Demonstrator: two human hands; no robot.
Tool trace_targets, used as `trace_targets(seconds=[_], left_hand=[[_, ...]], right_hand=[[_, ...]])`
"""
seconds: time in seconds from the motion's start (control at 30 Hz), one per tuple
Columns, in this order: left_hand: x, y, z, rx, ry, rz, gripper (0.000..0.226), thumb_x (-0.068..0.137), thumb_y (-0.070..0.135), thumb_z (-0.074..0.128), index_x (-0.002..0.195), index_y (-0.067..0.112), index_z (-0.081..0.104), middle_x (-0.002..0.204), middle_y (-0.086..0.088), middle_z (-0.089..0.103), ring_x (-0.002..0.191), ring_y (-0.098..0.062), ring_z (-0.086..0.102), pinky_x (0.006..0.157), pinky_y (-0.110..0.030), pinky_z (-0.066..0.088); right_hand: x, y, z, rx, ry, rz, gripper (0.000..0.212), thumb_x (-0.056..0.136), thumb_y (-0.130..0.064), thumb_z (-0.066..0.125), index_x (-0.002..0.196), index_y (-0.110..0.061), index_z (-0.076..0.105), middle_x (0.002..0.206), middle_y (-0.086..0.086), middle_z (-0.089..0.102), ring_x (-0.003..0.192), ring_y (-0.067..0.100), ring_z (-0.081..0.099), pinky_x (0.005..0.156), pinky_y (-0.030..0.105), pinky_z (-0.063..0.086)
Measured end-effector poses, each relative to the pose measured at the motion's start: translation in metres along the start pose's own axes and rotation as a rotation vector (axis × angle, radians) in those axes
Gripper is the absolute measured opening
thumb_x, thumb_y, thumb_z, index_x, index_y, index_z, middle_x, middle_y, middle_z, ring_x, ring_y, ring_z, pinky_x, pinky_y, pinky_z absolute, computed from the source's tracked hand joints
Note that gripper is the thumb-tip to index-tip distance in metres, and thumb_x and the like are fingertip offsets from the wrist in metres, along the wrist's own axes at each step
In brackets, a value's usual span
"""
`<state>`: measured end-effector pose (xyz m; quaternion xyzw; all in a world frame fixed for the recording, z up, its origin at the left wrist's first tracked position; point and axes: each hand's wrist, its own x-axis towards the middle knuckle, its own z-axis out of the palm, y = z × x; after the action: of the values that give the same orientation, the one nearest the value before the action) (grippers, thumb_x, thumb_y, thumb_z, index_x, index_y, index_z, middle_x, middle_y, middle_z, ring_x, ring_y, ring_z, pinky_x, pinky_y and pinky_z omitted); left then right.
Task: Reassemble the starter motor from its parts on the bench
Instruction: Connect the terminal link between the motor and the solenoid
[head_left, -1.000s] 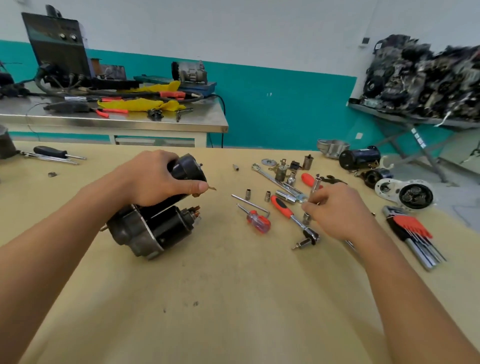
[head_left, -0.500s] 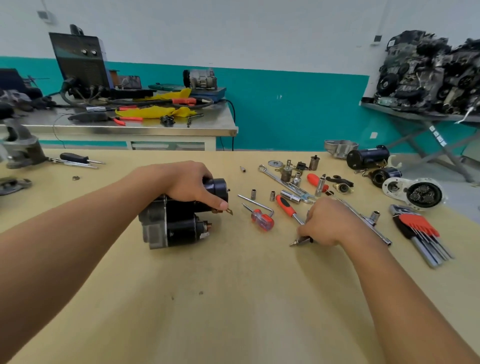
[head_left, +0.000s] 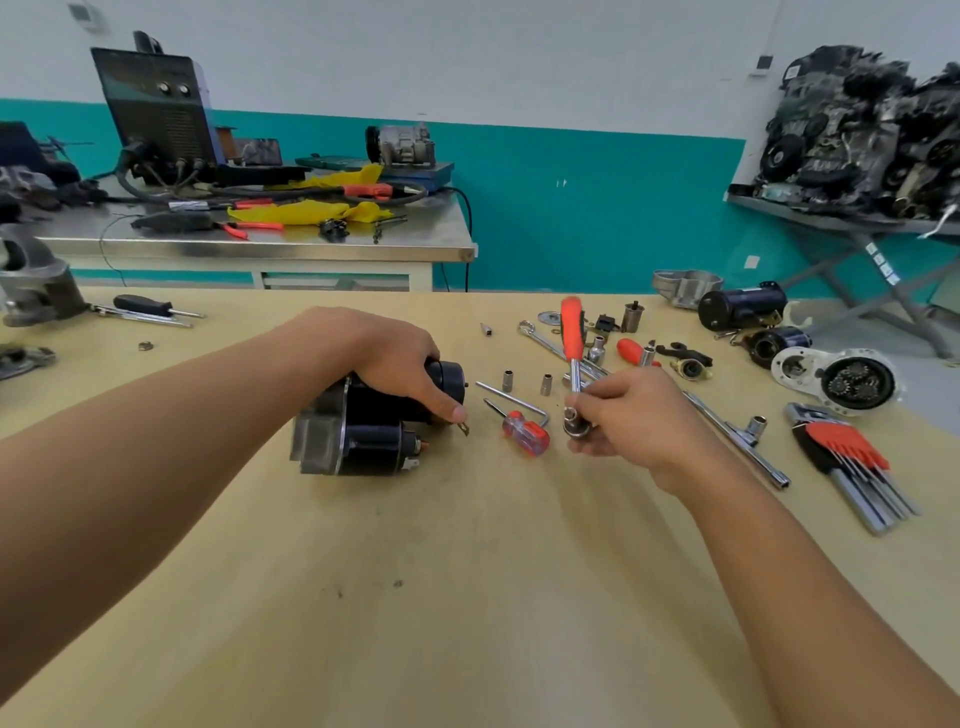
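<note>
Centre frame, the left hand curls its fingers over the starter motor lying on the bench, probably to stop it rolling, while the right hand grips the ratchet wrench near its head, seemingly readying it.

- Light: bright, even and diffuse across the table; no lamp or window in view.
- Shadows: faint and soft-edged, lying close under the starter motor and along the forearms.
- Glare: pale sheen on the steel table at the back; nothing blown out.
- Blur: ratchet handle slightly smeared; the dark parts pile far right is soft, detail lost.
- Distortion: wide-angle; the teal wall band bows, and the forearms stretch towards the lower corners.
</note>
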<state>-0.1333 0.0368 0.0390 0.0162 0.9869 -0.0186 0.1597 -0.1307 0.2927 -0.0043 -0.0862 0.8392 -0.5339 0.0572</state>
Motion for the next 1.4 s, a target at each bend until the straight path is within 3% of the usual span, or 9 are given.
trace_targets(seconds=[0.13, 0.23, 0.4, 0.53, 0.7, 0.83, 1.0, 1.17, 1.4], left_hand=[[-0.014, 0.009, -0.002, -0.084, 0.271, 0.105, 0.074, 0.077, 0.078, 0.059, 0.126, 0.022, 0.06, 0.116, 0.005, 0.064, 0.101, -0.015, 0.059, 0.086, -0.031, 0.048], [-0.025, 0.042, 0.001, -0.356, 0.45, 0.241, 0.055, 0.082, 0.072, 0.06, 0.109, 0.025, 0.07, 0.1, 0.011, 0.07, 0.085, -0.003, 0.063, 0.069, -0.022, 0.047], [-0.029, 0.095, 0.016, -0.939, 0.046, 0.161, 0.048, 0.1, 0.05, 0.053, 0.106, 0.005, 0.068, 0.086, -0.007, 0.078, 0.064, -0.013, 0.069, 0.051, -0.023, 0.053], [-0.033, 0.106, 0.018, -1.358, 0.045, 0.162, 0.035, 0.105, 0.03, 0.052, 0.106, -0.003, 0.065, 0.076, -0.012, 0.071, 0.064, -0.026, 0.065, 0.055, -0.031, 0.053], [-0.033, 0.105, 0.024, -1.423, 0.127, 0.159, 0.034, 0.106, 0.022, 0.05, 0.11, -0.009, 0.063, 0.079, -0.015, 0.065, 0.061, -0.024, 0.061, 0.049, -0.027, 0.053], [-0.031, 0.105, 0.023, -1.458, 0.141, 0.184, 0.034, 0.105, 0.023, 0.052, 0.11, -0.009, 0.065, 0.076, -0.011, 0.066, 0.058, -0.017, 0.062, 0.05, -0.027, 0.054], [-0.022, 0.108, 0.021, -1.52, 0.066, 0.198, 0.028, 0.103, 0.023, 0.056, 0.105, -0.003, 0.068, 0.074, -0.009, 0.067, 0.058, -0.016, 0.063, 0.051, -0.025, 0.052], [-0.006, 0.103, 0.022, -0.725, 0.118, 0.144, 0.03, 0.1, 0.027, 0.062, 0.104, 0.0, 0.074, 0.087, -0.015, 0.074, 0.065, -0.022, 0.067, 0.058, -0.028, 0.058], [0.038, 0.133, 0.001, 0.087, 0.21, 0.28, 0.022, 0.093, 0.026, 0.071, 0.108, 0.011, 0.077, 0.102, -0.005, 0.076, 0.093, -0.023, 0.067, 0.084, -0.033, 0.055]], right_hand=[[0.002, 0.0, 0.003, 0.272, 0.045, -0.039, 0.013, 0.09, -0.006, 0.07, 0.08, -0.013, 0.075, 0.077, 0.01, 0.074, 0.071, 0.023, 0.075, 0.057, 0.022, 0.057], [0.004, 0.0, 0.007, 0.393, 0.114, -0.046, 0.014, 0.087, 0.0, 0.071, 0.093, -0.013, 0.07, 0.088, 0.01, 0.074, 0.08, 0.021, 0.074, 0.064, 0.025, 0.06], [0.003, -0.005, 0.014, 0.733, 0.178, -0.152, 0.017, 0.088, 0.006, 0.067, 0.096, -0.009, 0.07, 0.092, 0.011, 0.073, 0.086, 0.02, 0.069, 0.084, 0.036, 0.061], [0.005, 0.0, 0.014, 0.593, 0.219, -0.328, 0.021, 0.088, 0.003, 0.068, 0.087, -0.018, 0.072, 0.081, 0.0, 0.076, 0.081, 0.016, 0.07, 0.086, 0.037, 0.058], [0.008, 0.007, 0.0, 0.158, 0.239, -0.467, 0.018, 0.088, -0.016, 0.074, 0.091, -0.033, 0.072, 0.082, -0.029, 0.07, 0.087, -0.014, 0.063, 0.078, 0.005, 0.045], [0.008, 0.009, -0.009, 0.043, 0.253, -0.537, 0.026, 0.089, -0.021, 0.073, 0.115, -0.023, 0.074, 0.1, -0.024, 0.065, 0.095, -0.026, 0.054, 0.086, -0.002, 0.038], [0.011, 0.008, -0.017, 0.115, 0.415, -0.568, 0.014, 0.088, -0.014, 0.074, 0.101, -0.014, 0.077, 0.088, -0.023, 0.066, 0.086, -0.016, 0.062, 0.078, 0.003, 0.045], [0.015, 0.015, -0.041, 0.205, 0.621, -0.546, 0.015, 0.091, -0.01, 0.07, 0.104, -0.007, 0.076, 0.089, -0.017, 0.067, 0.082, -0.018, 0.061, 0.07, 0.0, 0.044], [0.015, 0.015, -0.037, 0.052, 0.418, -0.544, 0.014, 0.086, -0.012, 0.075, 0.098, -0.017, 0.079, 0.082, -0.028, 0.066, 0.082, -0.015, 0.064, 0.072, 0.001, 0.045]])
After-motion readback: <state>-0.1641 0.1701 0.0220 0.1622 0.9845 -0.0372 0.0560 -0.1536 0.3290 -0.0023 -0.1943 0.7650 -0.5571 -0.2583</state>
